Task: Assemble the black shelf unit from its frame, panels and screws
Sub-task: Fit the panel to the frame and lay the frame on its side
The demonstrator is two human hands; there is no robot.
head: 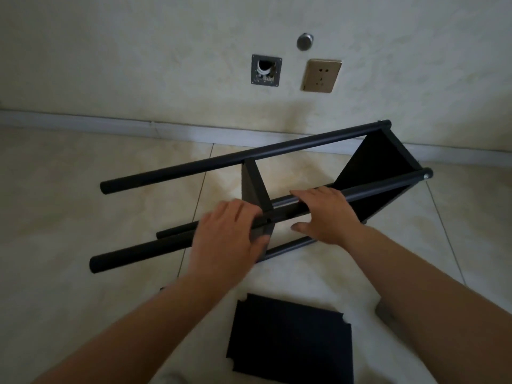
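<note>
Tiles of pale beige stone form the floor, where the half-built black metal shelf unit lies on its side, its four round black poles running from lower left up toward the right. The left hand wraps its fingers over the near upper pole where the middle black shelf panel meets it, thumb against the panel's edge. Just to the right, the right hand lies across the same pole, fingers only loosely bent over it, thumb spread below; whether it truly clamps the pole cannot be told. A second black panel closes the unit's right end. A loose flat black panel with notched corners lies on the floor between the forearms. On the cream wall, a gold socket plate sits beside an open grey wall box.
</note>
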